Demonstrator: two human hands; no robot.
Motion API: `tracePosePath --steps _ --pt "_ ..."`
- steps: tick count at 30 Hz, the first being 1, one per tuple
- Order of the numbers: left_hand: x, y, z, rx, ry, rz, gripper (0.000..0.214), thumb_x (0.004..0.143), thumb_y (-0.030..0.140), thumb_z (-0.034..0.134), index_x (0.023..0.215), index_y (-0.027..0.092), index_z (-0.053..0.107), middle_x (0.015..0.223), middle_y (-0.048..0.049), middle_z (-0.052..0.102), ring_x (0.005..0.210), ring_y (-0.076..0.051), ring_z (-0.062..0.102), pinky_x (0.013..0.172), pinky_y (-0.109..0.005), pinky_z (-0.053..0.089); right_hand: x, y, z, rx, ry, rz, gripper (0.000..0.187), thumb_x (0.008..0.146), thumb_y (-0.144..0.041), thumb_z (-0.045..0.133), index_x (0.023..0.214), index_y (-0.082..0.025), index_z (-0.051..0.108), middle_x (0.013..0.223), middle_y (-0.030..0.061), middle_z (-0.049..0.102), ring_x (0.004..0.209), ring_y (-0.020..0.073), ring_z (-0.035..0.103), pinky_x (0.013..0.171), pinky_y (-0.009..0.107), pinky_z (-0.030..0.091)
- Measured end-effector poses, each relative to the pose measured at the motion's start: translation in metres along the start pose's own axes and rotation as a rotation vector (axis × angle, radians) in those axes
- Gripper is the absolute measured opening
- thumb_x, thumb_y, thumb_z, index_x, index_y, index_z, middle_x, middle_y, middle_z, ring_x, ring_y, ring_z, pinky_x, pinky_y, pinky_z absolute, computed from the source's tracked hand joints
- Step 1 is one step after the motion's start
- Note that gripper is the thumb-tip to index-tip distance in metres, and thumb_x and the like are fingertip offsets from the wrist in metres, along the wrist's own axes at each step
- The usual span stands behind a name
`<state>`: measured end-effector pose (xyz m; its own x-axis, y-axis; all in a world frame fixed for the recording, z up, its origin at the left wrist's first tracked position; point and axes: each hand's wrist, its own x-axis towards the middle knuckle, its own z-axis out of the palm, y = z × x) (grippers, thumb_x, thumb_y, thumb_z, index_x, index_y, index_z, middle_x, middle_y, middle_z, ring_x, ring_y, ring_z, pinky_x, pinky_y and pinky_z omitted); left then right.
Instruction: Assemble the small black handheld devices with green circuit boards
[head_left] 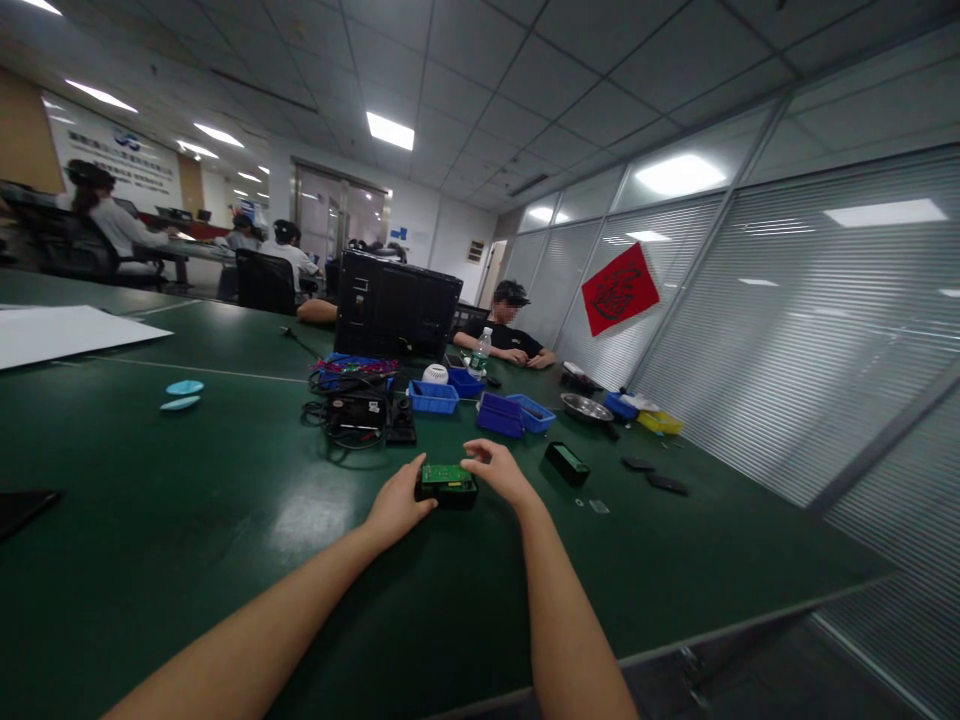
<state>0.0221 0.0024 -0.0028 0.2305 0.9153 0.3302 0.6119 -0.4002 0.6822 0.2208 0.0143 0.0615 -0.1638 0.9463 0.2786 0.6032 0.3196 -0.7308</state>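
Green counter [247,560] spans the lower frame. Centrally, a black case [456,498] sits between left hand [401,502], clasping it, and right hand [498,470], fingers parted at its circuit board [444,475].

A green table [217,520] carries 2 black boxes [448,498], flat black pieces [667,484], 2 pale blue pieces [184,387], a metal bowl [586,408], blue trays [435,401] and white paper [67,335].

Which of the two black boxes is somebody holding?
The near box, its end gripped by the left hand; the other box, farther right, has no hand on it.
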Motion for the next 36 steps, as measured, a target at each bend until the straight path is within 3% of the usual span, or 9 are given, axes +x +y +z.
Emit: tracePosePath --steps 7,11,16,23,26,31,36 --pt "0.000 0.001 0.000 -0.012 0.005 -0.007 0.074 0.063 0.022 0.064 0.130 0.019 0.031 0.118 -0.0081 0.051 0.105 -0.021 0.050 0.090 -0.030 0.037 -0.002 -0.002 -0.002 -0.034 -0.132 -0.052 0.020 0.063 -0.026 0.064 0.080 -0.016 0.068 0.075 0.0016 0.061 0.067 0.0124 0.052 0.067 0.025 0.041" --pt "0.000 0.000 0.000 -0.011 -0.003 -0.002 0.072 0.064 0.022 0.063 0.129 0.019 0.032 0.112 -0.0071 0.056 0.101 -0.020 0.053 0.088 -0.029 0.038 -0.001 0.005 0.002 -0.075 -0.163 0.023 0.013 0.061 -0.019 0.063 0.073 -0.014 0.066 0.066 0.0006 0.060 0.062 0.0117 0.051 0.061 0.023 0.041" --pt "0.000 -0.003 0.002 -0.005 0.027 0.029 0.071 0.064 0.023 0.063 0.128 0.019 0.034 0.106 -0.0062 0.057 0.096 -0.018 0.054 0.084 -0.028 0.040 0.001 0.011 0.004 0.010 -0.112 0.027 0.031 0.063 -0.026 0.064 0.091 -0.013 0.064 0.085 0.0043 0.063 0.075 0.0142 0.055 0.068 0.026 0.043" --pt "0.004 -0.009 0.004 -0.002 0.141 0.002 0.055 0.069 0.013 0.053 0.123 0.014 0.039 0.105 -0.0085 0.053 0.098 -0.018 0.052 0.089 -0.030 0.039 0.000 0.013 0.011 -0.196 -0.340 -0.043 0.046 0.059 -0.041 0.068 0.098 -0.016 0.062 0.090 0.0041 0.063 0.081 0.0173 0.056 0.071 0.026 0.042" --pt "0.004 -0.009 0.004 -0.010 0.134 -0.015 0.052 0.070 0.012 0.051 0.122 0.015 0.040 0.105 -0.0083 0.053 0.099 -0.018 0.052 0.088 -0.031 0.040 0.001 0.016 0.016 -0.322 -0.224 0.039 0.044 0.059 -0.044 0.067 0.094 -0.017 0.062 0.090 0.0048 0.062 0.081 0.0180 0.057 0.069 0.025 0.041" --pt "0.003 -0.008 0.002 -0.014 0.119 -0.008 0.052 0.070 0.015 0.052 0.121 0.015 0.041 0.103 -0.0078 0.054 0.096 -0.017 0.053 0.086 -0.030 0.041 0.006 0.032 0.009 -0.477 0.048 0.377 0.050 0.065 -0.054 0.058 0.101 -0.018 0.058 0.097 0.0085 0.062 0.085 0.0214 0.057 0.065 0.026 0.040" --pt "0.002 -0.007 0.001 -0.015 0.082 -0.014 0.050 0.072 0.016 0.051 0.121 0.016 0.041 0.104 -0.0073 0.053 0.096 -0.017 0.053 0.086 -0.030 0.040 0.012 0.046 0.002 -0.420 0.093 0.487 0.045 0.080 -0.051 0.037 0.094 -0.015 0.060 0.093 0.0118 0.063 0.084 0.0213 0.059 0.064 0.026 0.039"
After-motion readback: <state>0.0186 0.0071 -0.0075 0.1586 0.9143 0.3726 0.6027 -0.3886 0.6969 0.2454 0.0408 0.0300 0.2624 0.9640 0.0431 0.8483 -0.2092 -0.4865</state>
